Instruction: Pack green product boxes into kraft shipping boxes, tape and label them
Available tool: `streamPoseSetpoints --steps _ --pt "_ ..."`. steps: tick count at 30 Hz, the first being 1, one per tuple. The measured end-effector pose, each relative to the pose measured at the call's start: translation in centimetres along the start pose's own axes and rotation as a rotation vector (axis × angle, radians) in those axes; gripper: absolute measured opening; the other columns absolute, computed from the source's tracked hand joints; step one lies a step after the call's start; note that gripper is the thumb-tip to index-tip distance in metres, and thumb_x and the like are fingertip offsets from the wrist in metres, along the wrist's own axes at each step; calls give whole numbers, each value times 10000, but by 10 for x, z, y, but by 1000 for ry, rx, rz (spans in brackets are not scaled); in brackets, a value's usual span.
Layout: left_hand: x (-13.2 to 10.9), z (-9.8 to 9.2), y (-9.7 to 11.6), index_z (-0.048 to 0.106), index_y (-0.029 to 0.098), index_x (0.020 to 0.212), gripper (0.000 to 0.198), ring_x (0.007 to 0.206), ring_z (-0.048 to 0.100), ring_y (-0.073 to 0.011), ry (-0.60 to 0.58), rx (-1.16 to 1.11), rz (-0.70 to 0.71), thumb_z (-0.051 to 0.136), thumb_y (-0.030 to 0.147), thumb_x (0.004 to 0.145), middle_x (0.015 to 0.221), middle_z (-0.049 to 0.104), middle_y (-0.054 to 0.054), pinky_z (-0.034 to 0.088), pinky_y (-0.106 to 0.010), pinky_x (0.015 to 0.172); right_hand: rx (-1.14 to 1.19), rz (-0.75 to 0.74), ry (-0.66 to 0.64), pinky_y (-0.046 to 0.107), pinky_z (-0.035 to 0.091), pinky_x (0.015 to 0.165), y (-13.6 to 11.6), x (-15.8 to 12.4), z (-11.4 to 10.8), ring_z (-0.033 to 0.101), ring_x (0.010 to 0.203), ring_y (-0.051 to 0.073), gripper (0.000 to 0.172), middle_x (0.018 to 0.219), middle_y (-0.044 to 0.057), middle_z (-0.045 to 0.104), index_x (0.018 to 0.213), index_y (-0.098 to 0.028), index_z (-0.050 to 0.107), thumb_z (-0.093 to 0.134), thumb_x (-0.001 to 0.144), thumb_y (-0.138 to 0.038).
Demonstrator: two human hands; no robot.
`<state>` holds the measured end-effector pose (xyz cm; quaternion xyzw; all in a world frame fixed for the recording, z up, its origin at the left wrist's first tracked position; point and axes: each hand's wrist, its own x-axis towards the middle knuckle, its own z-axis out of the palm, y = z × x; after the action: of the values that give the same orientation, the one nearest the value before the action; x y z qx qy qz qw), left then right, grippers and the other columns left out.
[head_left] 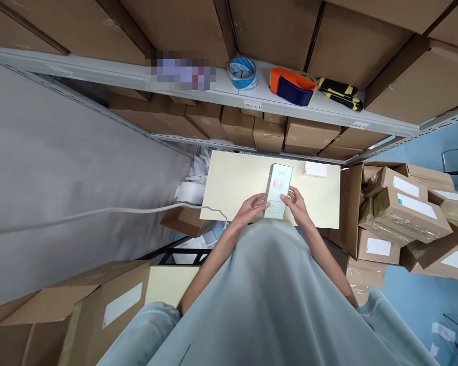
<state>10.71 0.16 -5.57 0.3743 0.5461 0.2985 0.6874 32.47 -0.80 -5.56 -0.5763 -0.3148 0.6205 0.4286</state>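
Both hands hold a slim, pale green product box (pixel 278 189) over the near middle of a cream table. It has small pink and dark pictures and print on its face, too small to read. My left hand (pixel 252 207) grips the lower left edge, thumb on the front. On the right edge, my right hand (pixel 295 204) is closed with its thumb pressed on the face and fingers behind. A small white box (pixel 315 169) lies farther back on the table (pixel 232 185), to the right.
Above the table, a shelf (pixel 259 96) bears cartons, a blue tape roll (pixel 242 73), an orange tape dispenser (pixel 293 85) and yellow-black utility knives (pixel 339 94). Taped parcels (pixel 408 213) pile up at right. A white cable (pixel 137 209) crosses from the left. An open carton (pixel 110 300) stands lower left.
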Motion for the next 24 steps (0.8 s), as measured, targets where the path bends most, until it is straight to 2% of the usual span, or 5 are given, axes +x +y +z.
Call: streamPoseSetpoints --steps 3,10,16,20,24 --pt "-3 -2 -1 765 195 1222 681 1134 780 -334 -51 -62 -48 955 598 707 1123 830 -128 609 -514 1068 -27 -1 -43 486 600 1128 -2 -4 1 742 1269 303 758 1362 111 775 1368 -283 622 874 792 -707" --pt "-9 18 -17 721 222 1218 691 1002 763 -265 327 355 151 980 499 640 1215 730 -97 642 -436 892 -153 34 91 460 670 974 10 12 14 769 1140 298 940 1413 146 725 1430 -256 619 941 671 -708" --pt "-12 6 -13 710 226 1314 712 1338 703 -342 90 136 74 933 581 739 1397 724 -166 620 -502 1061 -43 57 8 437 637 1024 0 8 -5 746 1221 303 804 1403 128 741 1402 -254 662 869 769 -704" --pt "-13 -1 -4 752 203 1305 722 1242 760 -356 -154 -4 -101 946 616 746 1247 812 -166 589 -541 1107 -10 55 -48 471 613 1086 -11 -1 -13 710 1302 320 762 1439 104 743 1386 -272 694 862 781 -702" --pt "-14 5 -4 751 192 1305 756 1152 781 -334 -132 55 -88 991 552 686 1173 825 -137 630 -488 1004 -42 -3 -104 466 564 1177 -15 -3 -16 666 1374 311 751 1465 92 731 1385 -274 708 847 799 -722"
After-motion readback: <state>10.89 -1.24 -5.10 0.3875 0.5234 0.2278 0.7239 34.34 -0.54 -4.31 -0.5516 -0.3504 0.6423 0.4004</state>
